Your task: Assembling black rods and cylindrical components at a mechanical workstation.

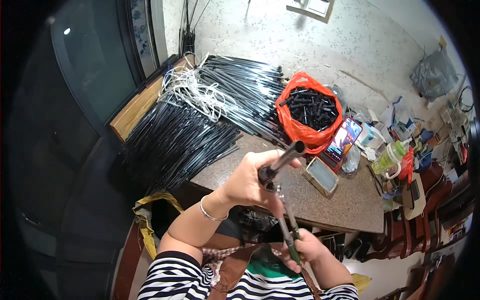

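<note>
My left hand (pixel 246 181) is wrapped round a dark metal tube (pixel 287 158), whose open end points up. A black collar (pixel 267 174) sits on the tube close to my fingers. In my right hand (pixel 307 247), lower down, are long-handled pliers (pixel 287 227) with green grips. The head of the pliers reaches up to the black collar, beside the fingers of my left hand. Whether the jaws touch the collar or tube I cannot tell. A rectangular block in a worn pale frame (pixel 322 176) lies on the table to the right of the tube.
On the brown speckled table (pixel 345 207) lie bundles of thin black rods (pixel 182 137) and silvery rods (pixel 245 90), with white cords (pixel 200 92) across them. A red plastic bag (pixel 287 117) holds black pieces. Phone (pixel 345 137), green bottle (pixel 389 157) and clutter stand right.
</note>
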Demonstrator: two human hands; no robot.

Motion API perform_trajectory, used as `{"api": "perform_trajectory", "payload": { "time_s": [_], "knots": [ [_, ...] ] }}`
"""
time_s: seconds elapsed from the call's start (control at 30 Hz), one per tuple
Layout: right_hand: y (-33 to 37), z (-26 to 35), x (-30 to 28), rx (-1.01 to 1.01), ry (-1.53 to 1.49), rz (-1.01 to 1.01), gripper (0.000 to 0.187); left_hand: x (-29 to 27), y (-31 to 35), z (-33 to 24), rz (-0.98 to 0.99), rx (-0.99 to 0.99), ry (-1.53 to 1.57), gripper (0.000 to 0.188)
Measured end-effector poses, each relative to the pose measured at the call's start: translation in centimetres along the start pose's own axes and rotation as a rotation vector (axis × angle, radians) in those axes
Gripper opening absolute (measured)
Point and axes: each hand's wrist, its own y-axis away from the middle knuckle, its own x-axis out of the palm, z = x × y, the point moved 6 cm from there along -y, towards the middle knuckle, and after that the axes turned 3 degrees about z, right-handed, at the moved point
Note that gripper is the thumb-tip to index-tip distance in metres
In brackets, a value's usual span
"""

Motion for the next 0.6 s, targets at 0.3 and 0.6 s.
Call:
{"api": "perform_trajectory", "payload": {
  "time_s": [0.3,0.6],
  "knots": [
    [1.3,6.4,-1.0,-0.82,1.508,-0.842,0.041,-1.1,0.0,0.4,-0.137,-0.05,-0.149,0.079],
    [-0.9,2.9,1.1,0.0,0.078,-0.13,0.048,-0.7,-0.2,-0.8,-0.125,0.075,-0.335,0.052]
  ]
}}
